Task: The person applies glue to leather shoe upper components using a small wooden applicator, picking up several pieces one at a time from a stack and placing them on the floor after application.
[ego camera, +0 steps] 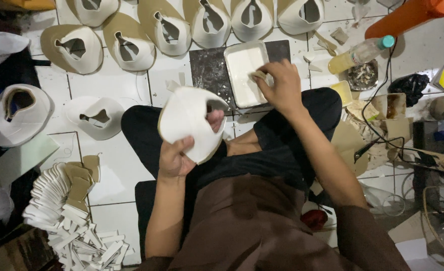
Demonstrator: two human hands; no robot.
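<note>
My left hand [178, 154] grips a white curved shoe upper piece [186, 120] over my lap, thumb on its lower edge and fingertips showing through its cut-out. My right hand [281, 85] reaches forward over a white rectangular tray of white glue [243, 75] and pinches a small pale applicator [258, 76] dipped at the tray's right side. The tray rests on a dark stone slab [209, 70] on the tiled floor.
Several white and tan upper pieces [126, 47] lie spread on the floor ahead and to the left. A pile of white strips [74, 228] sits at lower left. A plastic bottle [360, 52], small containers, cables and an orange object [408, 15] crowd the right.
</note>
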